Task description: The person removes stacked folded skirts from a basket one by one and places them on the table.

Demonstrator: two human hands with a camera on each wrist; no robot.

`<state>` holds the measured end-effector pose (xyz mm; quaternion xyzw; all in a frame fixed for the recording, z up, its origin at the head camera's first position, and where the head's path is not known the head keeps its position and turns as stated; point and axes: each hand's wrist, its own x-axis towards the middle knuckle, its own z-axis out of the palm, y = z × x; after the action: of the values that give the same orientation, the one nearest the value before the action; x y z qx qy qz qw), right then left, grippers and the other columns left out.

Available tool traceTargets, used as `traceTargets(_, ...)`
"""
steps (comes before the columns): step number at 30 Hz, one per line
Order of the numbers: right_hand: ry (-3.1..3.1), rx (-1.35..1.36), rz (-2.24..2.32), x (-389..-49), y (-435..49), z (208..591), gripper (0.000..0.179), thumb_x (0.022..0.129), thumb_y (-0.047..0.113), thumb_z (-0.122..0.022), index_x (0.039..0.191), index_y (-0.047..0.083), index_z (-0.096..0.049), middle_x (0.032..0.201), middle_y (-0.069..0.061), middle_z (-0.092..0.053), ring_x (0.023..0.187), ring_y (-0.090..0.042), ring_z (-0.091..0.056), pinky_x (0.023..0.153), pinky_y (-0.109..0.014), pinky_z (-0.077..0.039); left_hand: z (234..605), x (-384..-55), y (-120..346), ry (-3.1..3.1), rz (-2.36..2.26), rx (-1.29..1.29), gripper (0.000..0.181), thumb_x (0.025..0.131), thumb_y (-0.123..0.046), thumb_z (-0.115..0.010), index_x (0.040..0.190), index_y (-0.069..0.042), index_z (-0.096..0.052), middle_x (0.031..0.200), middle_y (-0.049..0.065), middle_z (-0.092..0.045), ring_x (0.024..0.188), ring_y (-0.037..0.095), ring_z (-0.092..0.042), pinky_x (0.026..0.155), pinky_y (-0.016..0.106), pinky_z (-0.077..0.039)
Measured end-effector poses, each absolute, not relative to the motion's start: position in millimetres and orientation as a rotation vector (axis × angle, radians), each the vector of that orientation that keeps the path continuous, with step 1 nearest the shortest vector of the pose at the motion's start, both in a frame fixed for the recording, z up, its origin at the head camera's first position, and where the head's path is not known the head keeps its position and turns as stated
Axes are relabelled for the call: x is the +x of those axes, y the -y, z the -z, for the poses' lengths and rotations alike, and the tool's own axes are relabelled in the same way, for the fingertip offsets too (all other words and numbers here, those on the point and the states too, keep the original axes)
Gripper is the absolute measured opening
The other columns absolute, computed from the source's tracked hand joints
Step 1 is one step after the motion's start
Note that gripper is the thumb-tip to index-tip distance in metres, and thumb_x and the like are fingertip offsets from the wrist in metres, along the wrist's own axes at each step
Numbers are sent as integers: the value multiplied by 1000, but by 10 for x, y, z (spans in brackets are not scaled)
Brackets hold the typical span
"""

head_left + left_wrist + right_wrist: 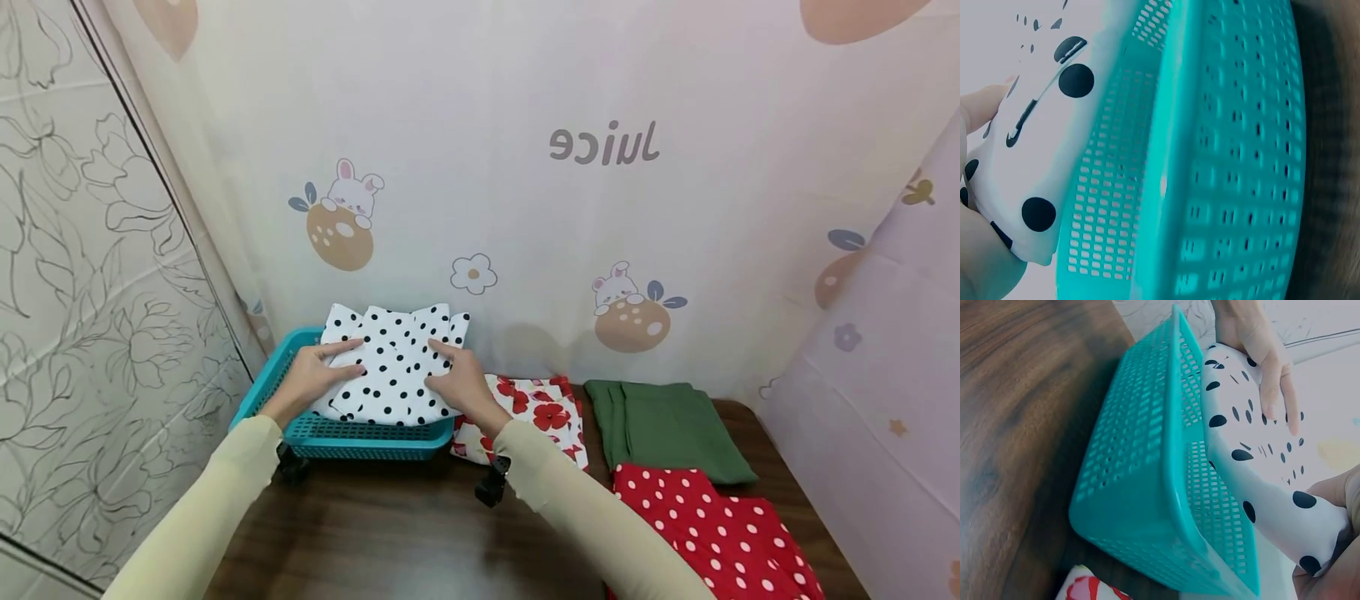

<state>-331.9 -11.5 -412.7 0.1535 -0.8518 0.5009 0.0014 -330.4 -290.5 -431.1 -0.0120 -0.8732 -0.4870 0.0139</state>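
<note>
A folded white cloth with black dots [393, 367] lies over the teal basket [360, 452], its front edge at the basket's front rim. My left hand [313, 379] holds its left side, with fingers and thumb reaching over the top. On the opposite side my right hand [467, 385] grips the cloth's end. The right wrist view shows the dotted cloth [1254, 437] bulging inside the rim, the left hand [1269, 369] spread on its far part. In the left wrist view the cloth [1047, 150] stands beside the perforated wall [1235, 156]. Fingers under the cloth are hidden.
Right of the basket lies a folded white cloth with red flowers [547, 412], partly behind the right forearm. Farther right are a folded green cloth [675, 425] and a red cloth with white dots [720, 533]. A printed curtain [480, 167] hangs behind the dark wooden table [390, 533].
</note>
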Motion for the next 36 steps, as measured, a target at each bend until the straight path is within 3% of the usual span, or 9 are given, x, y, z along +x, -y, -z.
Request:
traceTargets(6, 2660, 466, -1564, -3258, -70, 4094, 65, 80, 7, -69, 140, 25, -52, 146, 3, -49, 92, -14, -57, 64, -27, -51, 4266, -3220, 2708, 2661, 1566, -60, 65, 78, -45, -78, 137, -40, -51, 155, -1, -34, 147, 28, -21, 111, 57, -29)
traceTargets(10, 2636, 443, -1574, -3201, -215, 4074, 59, 85, 12, -69, 139, 28, -53, 144, 2, -51, 119, -11, -53, 86, -31, -53, 4230, -3156, 2552, 2631, 1572, -63, 64, 79, -43, -78, 136, -43, -50, 154, -4, -36, 147, 25, -22, 112, 56, -30)
traceTargets(18, 2634, 396, -1611, -3013, -501, 4061, 53, 90, 16, -67, 139, 33, -52, 140, -1, -54, 93, -12, -67, 72, -26, -57, 4218, -3005, 2272, 2604, 1593, -83, 60, 79, -43, -78, 133, -46, -52, 151, -8, -40, 147, 21, -23, 109, 52, -36)
traceTargets(22, 2602, 401, -1634, -2942, -627, 4061, 52, 91, 15, -67, 138, 33, -53, 138, -1, -56, 86, -12, -69, 71, -27, -58, 4232, -2917, 2136, 2566, 1593, -69, 58, 79, -42, -78, 132, -48, -53, 149, -9, -43, 142, 18, -33, 103, 47, -44)
traceTargets(28, 2565, 408, -1630, -2846, -811, 4100, 50, 89, 15, -68, 135, 32, -57, 137, 0, -56, 99, -13, -67, 80, -31, -57, 4258, -2787, 1935, 2529, 1527, -47, 57, 79, -38, -79, 131, -46, -54, 141, -1, -53, 128, 19, -50, 95, 43, -50)
traceTargets(33, 2577, 414, -1562, -2744, -958, 4145, 48, 90, 18, -68, 135, 32, -57, 140, 5, -54, 123, -13, -55, 98, -40, -49, 4254, -2693, 1795, 2504, 1556, -49, 58, 78, -35, -80, 130, -45, -56, 134, 0, -59, 121, 18, -55, 88, 39, -53)
traceTargets(36, 2566, 416, -1528, -2686, -1045, 4165, 48, 90, 19, -68, 135, 31, -57, 139, 5, -55, 127, -14, -52, 101, -41, -47, 4244, -2640, 1719, 2485, 1577, -36, 58, 77, -34, -81, 129, -46, -57, 133, 0, -60, 119, 17, -55, 86, 36, -53)
